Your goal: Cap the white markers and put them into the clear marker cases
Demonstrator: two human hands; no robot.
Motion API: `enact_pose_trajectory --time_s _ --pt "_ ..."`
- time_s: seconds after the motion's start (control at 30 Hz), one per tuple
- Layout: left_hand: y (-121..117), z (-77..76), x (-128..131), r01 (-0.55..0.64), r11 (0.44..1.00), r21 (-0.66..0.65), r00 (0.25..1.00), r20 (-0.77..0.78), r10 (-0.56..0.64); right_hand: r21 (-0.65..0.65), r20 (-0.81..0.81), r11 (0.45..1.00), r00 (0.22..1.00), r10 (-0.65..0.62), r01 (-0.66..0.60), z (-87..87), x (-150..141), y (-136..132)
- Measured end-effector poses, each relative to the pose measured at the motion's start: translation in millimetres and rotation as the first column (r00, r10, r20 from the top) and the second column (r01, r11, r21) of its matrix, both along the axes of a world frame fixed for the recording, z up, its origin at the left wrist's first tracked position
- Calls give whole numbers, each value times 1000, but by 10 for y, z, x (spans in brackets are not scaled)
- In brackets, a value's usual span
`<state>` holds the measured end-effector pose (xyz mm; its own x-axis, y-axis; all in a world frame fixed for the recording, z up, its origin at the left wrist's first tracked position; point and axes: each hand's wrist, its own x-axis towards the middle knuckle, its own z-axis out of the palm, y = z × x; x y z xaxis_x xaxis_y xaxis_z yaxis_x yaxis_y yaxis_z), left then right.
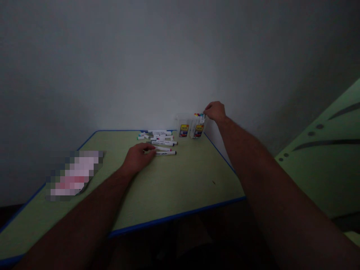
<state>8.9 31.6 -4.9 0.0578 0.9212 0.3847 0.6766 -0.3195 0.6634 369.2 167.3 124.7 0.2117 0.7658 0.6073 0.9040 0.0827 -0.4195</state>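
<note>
right hand [215,111] at the caps of a filled clear container [198,131], left hand [140,156] by loose markers [163,143] on the counter [191,176]; neither grip can be told. a sideways push could tip the container.

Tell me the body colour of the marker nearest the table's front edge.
The marker is white-bodied, as best seen in the head view.

My left hand [138,156] hides the left end of the nearest marker [166,153]. I can't tell whether my right hand [216,111] grips anything at the right-hand container [198,126], whose label [198,131] is too small to read. Pixelation blurs one item [74,174]; the left edge cuts off the surface [191,178].
</note>
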Motion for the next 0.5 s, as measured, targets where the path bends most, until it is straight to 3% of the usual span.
enact_pose_trajectory --time_s 0.5 --pt "-9 17 0 22 1000 -1 1000 -3 -22 -71 74 997 997 2 4 -98 16 -21"
